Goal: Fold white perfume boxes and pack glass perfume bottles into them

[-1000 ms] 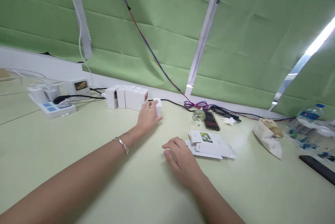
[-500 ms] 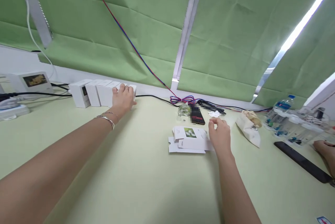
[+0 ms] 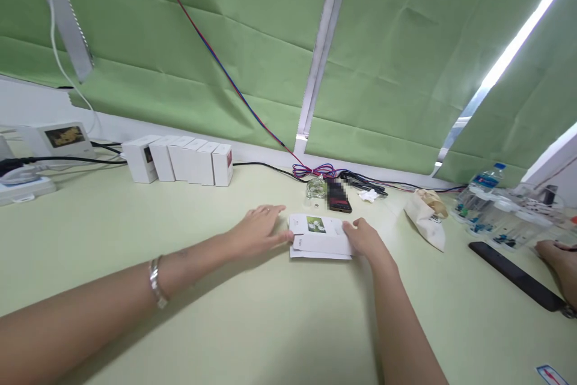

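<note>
A flattened white cardboard box (image 3: 322, 243) with a green flower picture lies on the table in front of me. At its right end, my right hand (image 3: 367, 242) grips the edge with the thumb on top; the other fingertips are partly hidden. My left hand (image 3: 259, 232) is at the box's left end, fingers spread and the thumb reaching its edge. Nothing is held in the left hand. Further back on the left stands a row of several upright white boxes (image 3: 201, 163), side by side against the wall.
Behind the flat box lie a phone (image 3: 339, 197), a clear coil (image 3: 316, 188), crumpled tissue (image 3: 368, 195) and bundled cables (image 3: 360, 181). To the right are a cloth pouch (image 3: 426, 220), clear containers (image 3: 500, 214), a black bar (image 3: 516, 275) and another person's hand (image 3: 556, 262). A power strip (image 3: 27, 188) sits far left.
My left hand has left the row of white boxes and moved right to the flat box. My right hand has come down onto the flat box's right end.
</note>
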`<state>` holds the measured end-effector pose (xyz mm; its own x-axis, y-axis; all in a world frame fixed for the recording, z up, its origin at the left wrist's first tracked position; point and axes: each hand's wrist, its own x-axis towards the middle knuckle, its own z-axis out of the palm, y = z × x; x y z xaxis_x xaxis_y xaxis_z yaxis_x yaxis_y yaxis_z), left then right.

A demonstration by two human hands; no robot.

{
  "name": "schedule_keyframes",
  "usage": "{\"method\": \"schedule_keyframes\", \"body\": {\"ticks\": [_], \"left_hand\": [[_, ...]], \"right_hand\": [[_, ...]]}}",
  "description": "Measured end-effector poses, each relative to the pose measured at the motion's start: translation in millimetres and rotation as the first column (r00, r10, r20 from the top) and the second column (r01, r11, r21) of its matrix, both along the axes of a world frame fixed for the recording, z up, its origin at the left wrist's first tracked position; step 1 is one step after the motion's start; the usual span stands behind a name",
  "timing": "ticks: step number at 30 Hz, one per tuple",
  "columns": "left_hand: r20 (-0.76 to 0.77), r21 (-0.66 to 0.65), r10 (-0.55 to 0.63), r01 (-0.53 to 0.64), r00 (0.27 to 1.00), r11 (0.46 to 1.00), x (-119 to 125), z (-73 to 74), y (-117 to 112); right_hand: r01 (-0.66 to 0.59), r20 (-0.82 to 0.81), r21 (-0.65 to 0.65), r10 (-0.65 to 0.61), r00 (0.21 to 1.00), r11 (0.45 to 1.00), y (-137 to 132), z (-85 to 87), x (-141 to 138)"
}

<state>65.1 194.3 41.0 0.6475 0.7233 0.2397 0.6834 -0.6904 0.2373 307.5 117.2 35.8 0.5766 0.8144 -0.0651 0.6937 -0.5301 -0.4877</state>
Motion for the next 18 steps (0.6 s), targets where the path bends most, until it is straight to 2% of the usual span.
{"method": "schedule_keyframes", "body": {"ticks": [3, 5, 8, 11, 14, 16, 18], "left_hand": [[0.087, -0.046, -0.022, 0.026, 0.996, 0.999, -24.4, 5.1, -26.9], [0.13, -0.061, -0.014, 0.022, 0.991, 0.998, -47.4, 9.5, -31.5], [0.062, -0.156, 0.027, -0.017, 0.998, 0.988, -79.5, 9.0, -31.8], [0.043, -0.244, 0.068, -0.056, 0.997, 0.968, -99.5, 1.1, -35.0], [0.115, -0.198, 0.101, -0.077, 0.988, 0.977, -109.2, -3.6, -36.2], [0.176, -0.156, 0.148, -0.121, 0.973, 0.98, -115.3, -1.5, -31.6], [0.287, -0.133, 0.219, -0.187, 0.933, 0.973, -124.0, 3.2, -23.4]], "right_hand": [[-0.169, -0.016, 0.065, 0.17, 0.985, 0.983, 2.0, -3.6, -33.4], [-0.265, -0.014, 0.125, 0.269, 0.963, 0.956, 1.5, -7.0, -58.0], [-0.362, 0.004, 0.22, 0.371, 0.929, 0.906, -1.8, -11.4, -85.5], [-0.422, 0.003, 0.317, 0.444, 0.896, 0.849, -3.4, -14.1, -95.7], [-0.436, 0.018, 0.423, 0.474, 0.88, 0.794, -2.1, -14.4, -95.6], [-0.437, 0.059, 0.493, 0.472, 0.88, 0.752, -2.7, -12.7, -95.5], [-0.496, 0.12, 0.521, 0.516, 0.848, 0.695, -6.4, -9.9, -97.5]]}}
